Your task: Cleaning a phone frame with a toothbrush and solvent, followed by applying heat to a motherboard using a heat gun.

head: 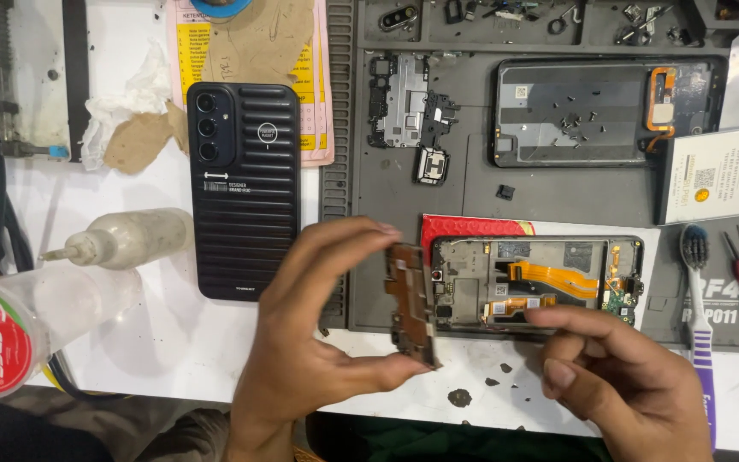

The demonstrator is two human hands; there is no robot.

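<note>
Board [412, 301] pinched edge-up in left hand [318, 342], lifted just beside open phone [536, 282]; right hand [617, 376] empty, fingers half curled, steadying frame.

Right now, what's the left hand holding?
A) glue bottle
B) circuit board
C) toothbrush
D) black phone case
B: the left hand pinches the circuit board between thumb and fingers, lifted beside the opened phone; the toothbrush, bottle and case lie untouched on the bench.
</note>
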